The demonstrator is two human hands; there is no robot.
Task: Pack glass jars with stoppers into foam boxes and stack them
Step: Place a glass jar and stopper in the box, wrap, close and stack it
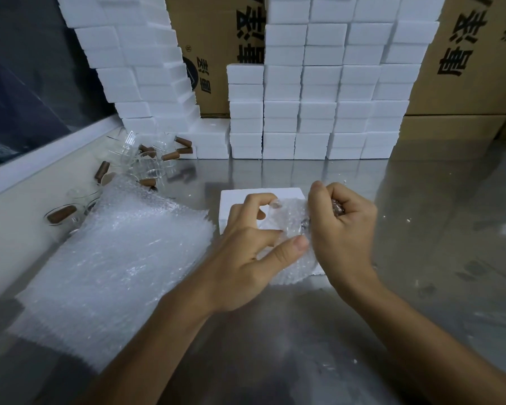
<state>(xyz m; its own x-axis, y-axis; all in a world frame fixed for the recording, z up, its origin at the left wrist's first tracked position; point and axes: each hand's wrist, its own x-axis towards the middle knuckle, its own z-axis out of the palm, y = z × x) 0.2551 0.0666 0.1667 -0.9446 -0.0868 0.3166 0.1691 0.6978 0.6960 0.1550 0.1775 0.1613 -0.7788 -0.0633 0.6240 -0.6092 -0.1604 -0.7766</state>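
At frame centre, the left hand (247, 252) pinches bubble wrap (287, 226) around a jar the right hand (341, 226) grips, over a foam box (234, 200).

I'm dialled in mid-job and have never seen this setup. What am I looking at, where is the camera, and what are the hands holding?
No machine here: a person works with bare hands, filmed by one camera on their head, looking down. The left hand and right hand both grip a sheet of bubble wrap, bunched round something I cannot make out, over an open foam box. On the steel table, a wrap pile lies left, with loose jars and brown stoppers behind. Stacked foam boxes and cartons fill the back.
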